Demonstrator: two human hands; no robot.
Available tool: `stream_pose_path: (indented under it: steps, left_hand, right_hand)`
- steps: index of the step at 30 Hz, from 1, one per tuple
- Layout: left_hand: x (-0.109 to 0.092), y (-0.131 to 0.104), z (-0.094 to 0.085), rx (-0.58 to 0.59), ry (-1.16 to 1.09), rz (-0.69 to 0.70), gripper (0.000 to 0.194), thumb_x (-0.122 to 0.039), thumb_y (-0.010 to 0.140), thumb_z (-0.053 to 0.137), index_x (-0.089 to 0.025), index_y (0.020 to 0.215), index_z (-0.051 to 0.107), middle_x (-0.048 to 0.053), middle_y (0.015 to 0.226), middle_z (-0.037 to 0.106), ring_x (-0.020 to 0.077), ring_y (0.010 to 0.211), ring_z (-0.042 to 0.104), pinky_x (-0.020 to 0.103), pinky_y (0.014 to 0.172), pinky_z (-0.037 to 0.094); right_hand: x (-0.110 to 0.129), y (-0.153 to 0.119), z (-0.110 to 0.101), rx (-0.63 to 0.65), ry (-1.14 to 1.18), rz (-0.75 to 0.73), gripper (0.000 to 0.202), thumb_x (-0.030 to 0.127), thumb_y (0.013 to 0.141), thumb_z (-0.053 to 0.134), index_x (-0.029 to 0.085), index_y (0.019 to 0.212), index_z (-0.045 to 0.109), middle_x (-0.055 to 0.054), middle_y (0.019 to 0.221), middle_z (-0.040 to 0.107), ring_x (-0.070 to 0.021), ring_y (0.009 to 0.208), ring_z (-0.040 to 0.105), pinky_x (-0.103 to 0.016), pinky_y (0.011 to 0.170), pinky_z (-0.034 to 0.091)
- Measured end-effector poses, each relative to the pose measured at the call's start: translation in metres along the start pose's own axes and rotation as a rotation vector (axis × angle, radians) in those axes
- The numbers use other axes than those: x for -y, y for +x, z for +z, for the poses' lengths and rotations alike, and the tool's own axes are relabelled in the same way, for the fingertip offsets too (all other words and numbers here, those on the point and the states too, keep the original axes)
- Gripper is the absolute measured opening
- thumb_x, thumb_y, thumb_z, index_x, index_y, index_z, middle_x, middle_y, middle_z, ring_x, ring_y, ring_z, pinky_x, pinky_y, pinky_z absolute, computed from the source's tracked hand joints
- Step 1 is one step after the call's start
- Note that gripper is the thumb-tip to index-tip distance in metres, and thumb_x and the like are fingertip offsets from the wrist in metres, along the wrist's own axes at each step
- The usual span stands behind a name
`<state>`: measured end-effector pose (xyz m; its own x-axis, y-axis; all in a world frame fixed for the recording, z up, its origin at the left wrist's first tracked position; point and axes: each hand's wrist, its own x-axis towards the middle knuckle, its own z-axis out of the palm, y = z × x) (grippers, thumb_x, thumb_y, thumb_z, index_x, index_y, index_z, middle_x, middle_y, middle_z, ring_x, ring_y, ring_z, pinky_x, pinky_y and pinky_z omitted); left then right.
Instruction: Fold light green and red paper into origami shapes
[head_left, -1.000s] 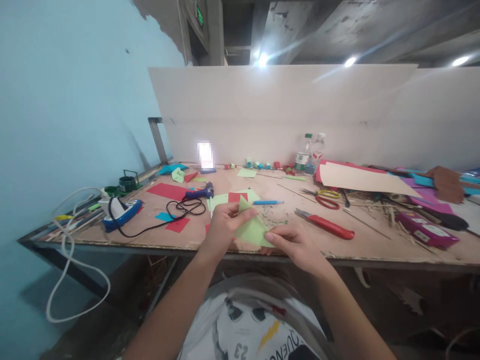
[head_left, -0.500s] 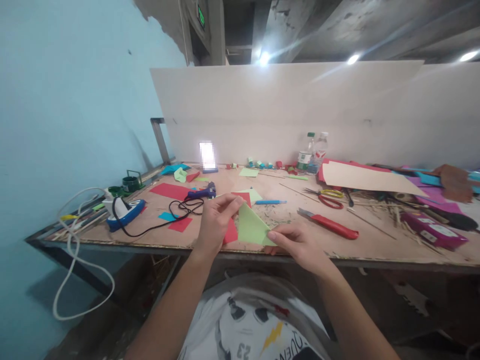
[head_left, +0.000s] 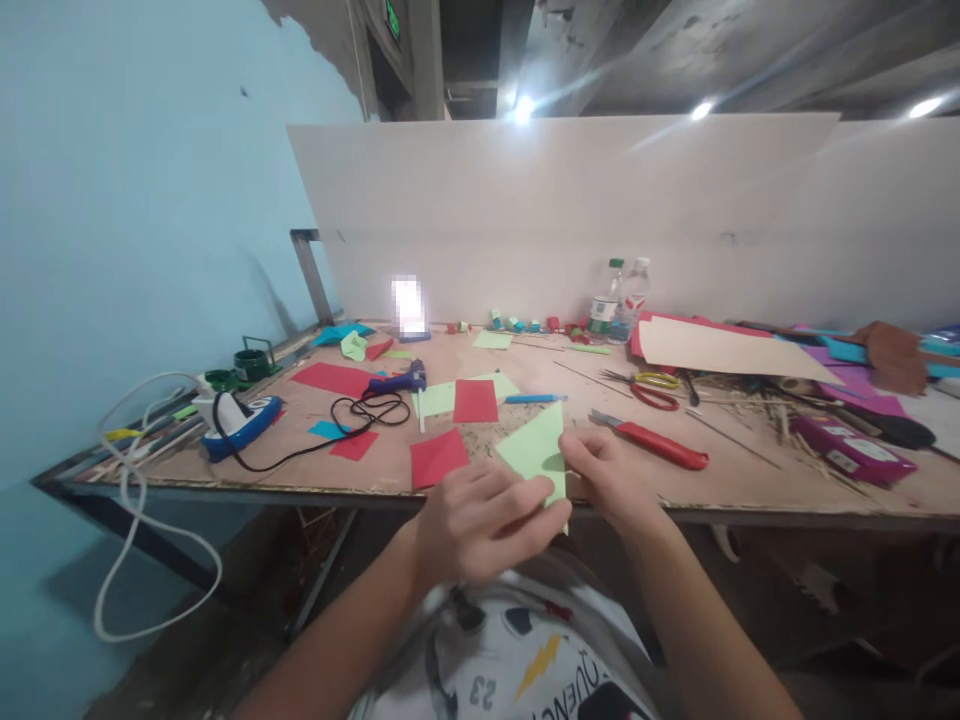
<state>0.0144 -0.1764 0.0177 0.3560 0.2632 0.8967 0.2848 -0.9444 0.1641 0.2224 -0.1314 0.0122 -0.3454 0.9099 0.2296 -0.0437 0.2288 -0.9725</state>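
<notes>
Both hands have pulled the green paper triangle (head_left: 536, 452) back to the tabletop's (head_left: 300, 440) near edge.
Left hand (head_left: 480, 520) now covers its 6 o'clock corner, fingers curled on it; right hand (head_left: 607, 475) pinches the 3 o'clock edge, baring red paper squares (head_left: 439, 458) at 9 o'clock.

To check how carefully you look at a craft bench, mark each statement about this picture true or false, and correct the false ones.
1. Both hands hold a green paper. True: the left hand and right hand grip the green paper.
2. The cutter lies left of the hands. False: the red cutter lies to their right.
3. The glue gun is blue with a black cord. True: the glue gun trails a black cord.
4. The scissors lie on the floor. False: the scissors lie on the table.
5. Two bottles stand by the back board. True: the bottles stand there.
</notes>
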Motion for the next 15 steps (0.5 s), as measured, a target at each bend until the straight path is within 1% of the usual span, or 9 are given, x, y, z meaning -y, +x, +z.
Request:
stream_pose_path:
  steps: [1, 3, 5, 6, 8, 9, 10, 12, 15]
  left_hand:
    - [-0.001, 0.0, 0.002, 0.045, -0.014, 0.003, 0.034, -0.011, 0.082, 0.08, -0.038, 0.103, 0.083, 0.004, 0.093, 0.084, 0.0204, 0.071, 0.075, 0.029, 0.064, 0.055]
    - [0.0, -0.003, 0.004, 0.056, -0.043, -0.037, 0.025, -0.019, 0.081, 0.085, -0.036, 0.099, 0.084, 0.006, 0.094, 0.083, 0.0229, 0.077, 0.076, 0.031, 0.07, 0.058]
    - [0.004, -0.009, 0.004, -0.018, -0.068, -0.146, 0.023, -0.028, 0.078, 0.09, -0.031, 0.1, 0.084, 0.009, 0.099, 0.082, 0.0248, 0.085, 0.076, 0.033, 0.078, 0.06]
    - [0.006, -0.011, 0.004, -0.081, -0.077, -0.227, 0.021, -0.03, 0.081, 0.088, -0.028, 0.101, 0.083, 0.01, 0.101, 0.081, 0.0249, 0.089, 0.075, 0.033, 0.081, 0.059]
    - [0.01, -0.012, 0.003, -0.192, -0.109, -0.424, 0.013, -0.029, 0.094, 0.074, -0.022, 0.103, 0.08, 0.011, 0.1, 0.078, 0.0224, 0.089, 0.072, 0.031, 0.078, 0.058]
    - [0.012, -0.011, 0.004, -0.215, -0.142, -0.523, 0.015, -0.028, 0.099, 0.066, -0.02, 0.103, 0.078, 0.011, 0.096, 0.077, 0.0206, 0.085, 0.071, 0.029, 0.073, 0.057]
    - [0.013, -0.008, 0.004, -0.204, -0.194, -0.611, 0.019, -0.03, 0.102, 0.061, -0.019, 0.101, 0.077, 0.009, 0.089, 0.076, 0.0189, 0.079, 0.069, 0.027, 0.067, 0.056]
    - [0.015, 0.001, 0.006, -0.102, -0.338, -0.736, 0.024, -0.034, 0.1, 0.063, -0.016, 0.092, 0.076, 0.006, 0.075, 0.073, 0.0163, 0.063, 0.066, 0.024, 0.056, 0.053]
    - [0.016, 0.011, 0.011, 0.015, -0.521, -0.833, 0.03, -0.037, 0.094, 0.069, -0.014, 0.075, 0.073, 0.005, 0.066, 0.07, 0.015, 0.057, 0.064, 0.023, 0.055, 0.053]
  right_hand:
    - [-0.001, -0.001, -0.001, -0.013, 0.019, 0.005, 0.052, 0.067, 0.078, 0.08, 0.017, 0.064, 0.075, -0.004, 0.06, 0.069, -0.0164, 0.056, 0.06, -0.028, 0.056, 0.05]
    - [-0.002, -0.002, -0.001, -0.051, 0.056, 0.014, 0.043, 0.06, 0.076, 0.084, 0.018, 0.068, 0.076, -0.003, 0.06, 0.069, -0.0173, 0.056, 0.06, -0.029, 0.055, 0.05]
    - [-0.003, -0.002, -0.001, -0.104, 0.087, 0.013, 0.04, 0.057, 0.075, 0.085, 0.019, 0.067, 0.076, -0.003, 0.059, 0.067, -0.017, 0.055, 0.058, -0.029, 0.053, 0.048]
    - [-0.003, -0.002, 0.0, -0.128, 0.097, 0.01, 0.04, 0.056, 0.075, 0.085, 0.019, 0.066, 0.076, -0.003, 0.059, 0.067, -0.0165, 0.055, 0.057, -0.029, 0.052, 0.047]
    - [-0.003, -0.001, 0.0, -0.158, 0.106, -0.001, 0.038, 0.055, 0.074, 0.086, 0.019, 0.065, 0.076, -0.003, 0.061, 0.067, -0.0158, 0.056, 0.056, -0.028, 0.053, 0.046]
    - [-0.003, 0.0, 0.001, -0.164, 0.105, -0.007, 0.038, 0.054, 0.074, 0.087, 0.019, 0.064, 0.076, -0.003, 0.062, 0.068, -0.0161, 0.057, 0.056, -0.028, 0.054, 0.046]
    - [-0.003, 0.001, 0.001, -0.166, 0.102, -0.013, 0.037, 0.054, 0.074, 0.087, 0.02, 0.063, 0.076, -0.003, 0.061, 0.068, -0.0167, 0.059, 0.057, -0.029, 0.056, 0.047]
    - [-0.004, 0.002, 0.001, -0.159, 0.089, -0.024, 0.038, 0.054, 0.074, 0.087, 0.02, 0.062, 0.076, -0.004, 0.061, 0.068, -0.0185, 0.062, 0.059, -0.031, 0.06, 0.049]
    - [-0.004, 0.002, 0.001, -0.135, 0.065, -0.033, 0.038, 0.055, 0.076, 0.086, 0.02, 0.064, 0.077, -0.004, 0.061, 0.069, -0.0211, 0.064, 0.062, -0.034, 0.063, 0.052]
